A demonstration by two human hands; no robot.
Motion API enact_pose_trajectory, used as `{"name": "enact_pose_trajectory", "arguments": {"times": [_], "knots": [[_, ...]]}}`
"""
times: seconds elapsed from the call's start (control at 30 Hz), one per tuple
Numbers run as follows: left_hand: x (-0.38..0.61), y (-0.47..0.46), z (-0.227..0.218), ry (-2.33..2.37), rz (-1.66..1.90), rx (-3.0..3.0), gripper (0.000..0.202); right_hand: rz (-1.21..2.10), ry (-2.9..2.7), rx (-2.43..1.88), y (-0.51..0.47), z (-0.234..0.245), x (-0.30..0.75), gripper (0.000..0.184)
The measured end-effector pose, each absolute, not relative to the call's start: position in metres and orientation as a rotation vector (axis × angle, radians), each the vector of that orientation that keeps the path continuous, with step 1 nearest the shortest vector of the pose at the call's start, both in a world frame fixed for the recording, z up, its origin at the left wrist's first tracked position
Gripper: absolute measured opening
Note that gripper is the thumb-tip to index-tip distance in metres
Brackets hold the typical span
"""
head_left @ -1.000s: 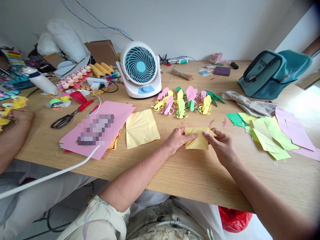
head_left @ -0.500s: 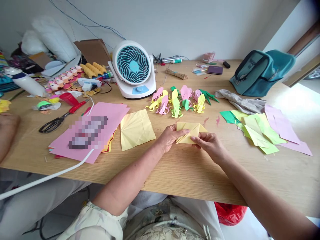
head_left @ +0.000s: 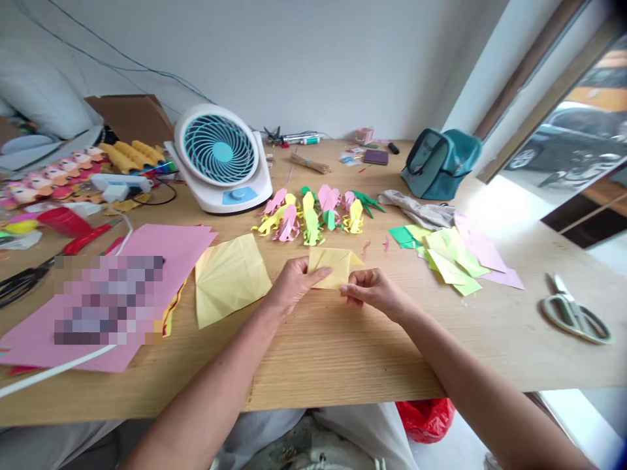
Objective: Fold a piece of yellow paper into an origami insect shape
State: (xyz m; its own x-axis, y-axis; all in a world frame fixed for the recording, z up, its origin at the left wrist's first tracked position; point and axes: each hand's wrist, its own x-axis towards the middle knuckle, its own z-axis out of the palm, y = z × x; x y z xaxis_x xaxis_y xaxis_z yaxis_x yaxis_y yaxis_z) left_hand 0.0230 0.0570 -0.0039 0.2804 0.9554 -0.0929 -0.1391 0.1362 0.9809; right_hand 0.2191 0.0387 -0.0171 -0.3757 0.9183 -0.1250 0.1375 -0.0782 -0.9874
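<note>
**Markings: nothing legible**

No text, brand or number can be read. Teal bag (head_left: 441, 170), upper right: any lettering on its front is too small to make out. Fan (head_left: 223, 153), upper left: hub and blue control panel (head_left: 238, 196) likewise. Pink paper (head_left: 171, 251), lower left: pixelated patch (head_left: 108, 300) over it, unreadable.
</note>
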Motion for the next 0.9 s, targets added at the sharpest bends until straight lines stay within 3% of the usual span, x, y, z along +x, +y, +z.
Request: {"name": "enact_pose_trajectory", "arguments": {"times": [0.17,0.3,0.53,0.73,0.9], "knots": [[0.008,0.062,0.006,1.085,1.023,1.186,0.054,1.334,-1.571,-1.224,0.048,-0.009,0.234,0.050],[0.006,0.063,-0.001,1.037,0.763,1.333,0.049,1.100,-1.528,-1.188,0.047,-0.001,0.233,0.051],[0.009,0.056,-0.008,0.934,0.454,1.435,0.048,1.213,-1.698,-1.185,0.025,-0.002,0.219,0.047],[-0.001,0.046,-0.005,0.941,0.469,1.499,0.046,1.257,-1.761,-1.297,0.010,-0.007,0.228,0.052],[-0.003,0.038,-0.018,0.995,0.444,1.807,0.034,1.142,-1.883,-1.403,-0.008,-0.019,0.233,0.028]]}}
